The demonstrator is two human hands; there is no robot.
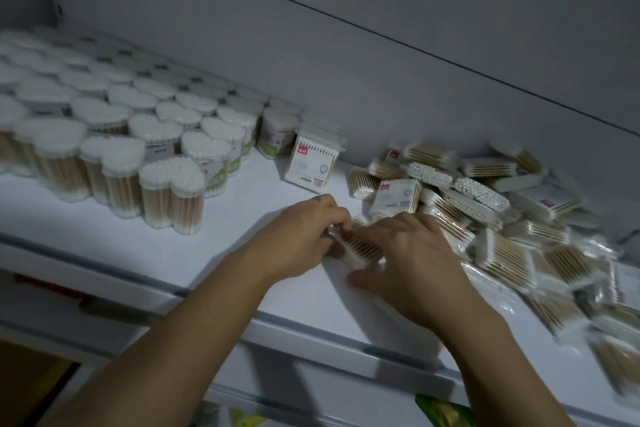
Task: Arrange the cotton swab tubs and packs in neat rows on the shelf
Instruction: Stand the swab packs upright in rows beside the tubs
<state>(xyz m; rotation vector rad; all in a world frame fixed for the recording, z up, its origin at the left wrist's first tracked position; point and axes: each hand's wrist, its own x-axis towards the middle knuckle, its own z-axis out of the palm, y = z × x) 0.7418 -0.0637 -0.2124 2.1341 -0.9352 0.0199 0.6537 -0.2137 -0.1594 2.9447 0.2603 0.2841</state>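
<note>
On the white shelf (242,274) both my hands meet over one flat pack of cotton swabs (353,248) near the front middle. My left hand (301,236) grips its left end with curled fingers. My right hand (412,253) lies over its right side, thumb on the shelf below the pack. Heart-shaped clear tubs (114,135) stand in tight rows across the left. One pack (313,163) stands upright behind, next to the tubs. A loose heap of packs (485,218) sprawls on the right.
The grey back panel (346,45) rises behind the shelf. The shelf's front rail (311,333) runs diagonally below my arms. Lower shelving with coloured goods (440,412) shows at the bottom edge. Bare shelf surface lies between the tubs and the heap.
</note>
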